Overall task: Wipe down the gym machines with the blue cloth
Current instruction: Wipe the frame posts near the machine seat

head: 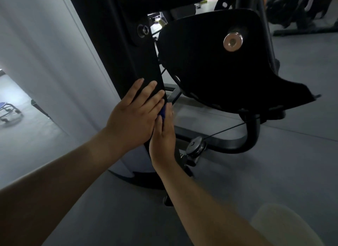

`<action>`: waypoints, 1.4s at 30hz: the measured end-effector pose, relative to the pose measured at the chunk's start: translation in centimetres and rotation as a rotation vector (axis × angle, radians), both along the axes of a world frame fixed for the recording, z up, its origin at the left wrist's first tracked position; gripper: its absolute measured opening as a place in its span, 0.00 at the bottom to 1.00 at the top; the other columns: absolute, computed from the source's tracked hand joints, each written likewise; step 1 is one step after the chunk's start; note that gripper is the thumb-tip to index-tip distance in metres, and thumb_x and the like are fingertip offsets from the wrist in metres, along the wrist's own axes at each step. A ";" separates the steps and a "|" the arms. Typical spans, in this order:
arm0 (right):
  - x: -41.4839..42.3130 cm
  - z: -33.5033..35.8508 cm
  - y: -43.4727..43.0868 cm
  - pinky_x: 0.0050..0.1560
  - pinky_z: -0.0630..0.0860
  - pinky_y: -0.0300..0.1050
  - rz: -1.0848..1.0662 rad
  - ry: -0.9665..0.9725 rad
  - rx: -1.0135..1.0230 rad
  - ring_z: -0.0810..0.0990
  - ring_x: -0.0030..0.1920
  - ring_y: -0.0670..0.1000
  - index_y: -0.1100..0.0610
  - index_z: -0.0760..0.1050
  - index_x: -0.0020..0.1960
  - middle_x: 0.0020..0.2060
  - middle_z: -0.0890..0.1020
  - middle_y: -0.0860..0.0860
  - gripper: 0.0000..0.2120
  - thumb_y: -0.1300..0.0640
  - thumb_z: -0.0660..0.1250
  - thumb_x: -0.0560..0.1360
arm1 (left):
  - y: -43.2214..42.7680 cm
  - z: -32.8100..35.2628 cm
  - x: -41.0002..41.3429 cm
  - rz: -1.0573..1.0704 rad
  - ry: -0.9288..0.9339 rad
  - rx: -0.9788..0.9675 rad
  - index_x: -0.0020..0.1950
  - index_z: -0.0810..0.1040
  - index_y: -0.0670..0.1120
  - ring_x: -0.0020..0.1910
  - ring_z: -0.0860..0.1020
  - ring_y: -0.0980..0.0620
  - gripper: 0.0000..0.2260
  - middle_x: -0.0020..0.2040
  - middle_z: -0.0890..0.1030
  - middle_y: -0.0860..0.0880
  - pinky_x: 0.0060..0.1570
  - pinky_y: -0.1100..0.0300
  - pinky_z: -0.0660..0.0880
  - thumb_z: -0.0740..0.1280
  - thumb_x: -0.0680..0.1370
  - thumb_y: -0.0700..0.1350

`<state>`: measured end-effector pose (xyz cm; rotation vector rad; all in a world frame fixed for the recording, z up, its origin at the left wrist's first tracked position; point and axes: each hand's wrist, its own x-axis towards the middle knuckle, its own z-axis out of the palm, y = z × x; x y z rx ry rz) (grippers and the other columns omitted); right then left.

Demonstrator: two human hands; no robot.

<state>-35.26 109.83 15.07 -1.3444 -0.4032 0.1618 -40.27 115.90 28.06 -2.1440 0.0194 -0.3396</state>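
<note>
A black upright post of a gym machine stands in the middle of the head view. My left hand lies flat on the post's front face with its fingers straight. My right hand sits against the post's right edge, and a small part of the blue cloth shows between its fingers and the post. Most of the cloth is hidden by both hands.
A large black cam plate with a silver bolt hangs right of the post. Below it are a curved frame tube, a cable and a small pulley. A grey panel stands to the left, grey floor all round.
</note>
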 end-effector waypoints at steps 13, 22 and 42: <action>-0.9 -5.0 0.4 0.83 0.55 0.42 -0.066 0.031 -0.051 0.53 0.85 0.39 0.39 0.52 0.87 0.85 0.56 0.35 0.25 0.45 0.50 0.91 | 0.7 -2.4 0.3 -0.020 0.034 0.002 0.88 0.60 0.44 0.89 0.50 0.38 0.29 0.89 0.58 0.43 0.85 0.36 0.36 0.41 0.89 0.54; 2.2 -2.3 1.0 0.82 0.66 0.53 -0.058 0.206 0.065 0.66 0.81 0.40 0.34 0.61 0.83 0.81 0.69 0.37 0.24 0.38 0.54 0.87 | 0.8 -3.0 0.8 -0.033 0.018 -0.032 0.87 0.63 0.44 0.89 0.51 0.39 0.29 0.88 0.60 0.44 0.86 0.38 0.36 0.40 0.89 0.53; 3.6 -2.8 1.1 0.77 0.67 0.42 -0.144 0.319 -0.016 0.70 0.71 0.31 0.43 0.65 0.83 0.70 0.72 0.32 0.21 0.45 0.52 0.91 | 0.5 -2.8 0.7 -0.019 0.035 -0.020 0.87 0.63 0.45 0.89 0.52 0.39 0.28 0.88 0.61 0.45 0.85 0.37 0.36 0.43 0.89 0.52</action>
